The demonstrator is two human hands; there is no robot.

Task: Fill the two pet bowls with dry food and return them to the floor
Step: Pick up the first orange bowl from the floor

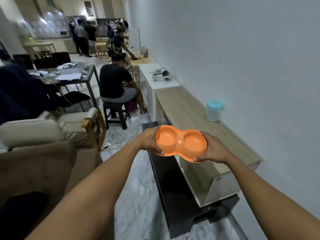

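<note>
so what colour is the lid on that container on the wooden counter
Light teal lid on a translucent container; head view.

Pale bare wall (242, 49) on the right, a long wooden counter (180, 104) against it — white cabinet (161, 83) beyond. Grey marble floor (138, 196). Left: brown sofa (43, 167), cream armchair (34, 130), dark table (86, 73). Dim light — kitchen (52, 28) far back.

open-plan home interior, kitchen cabinets (97, 7) seen at the far end, armchair (43, 129) and sofa (43, 170) placed nearby, marble floor (138, 196) laid throughout
</note>
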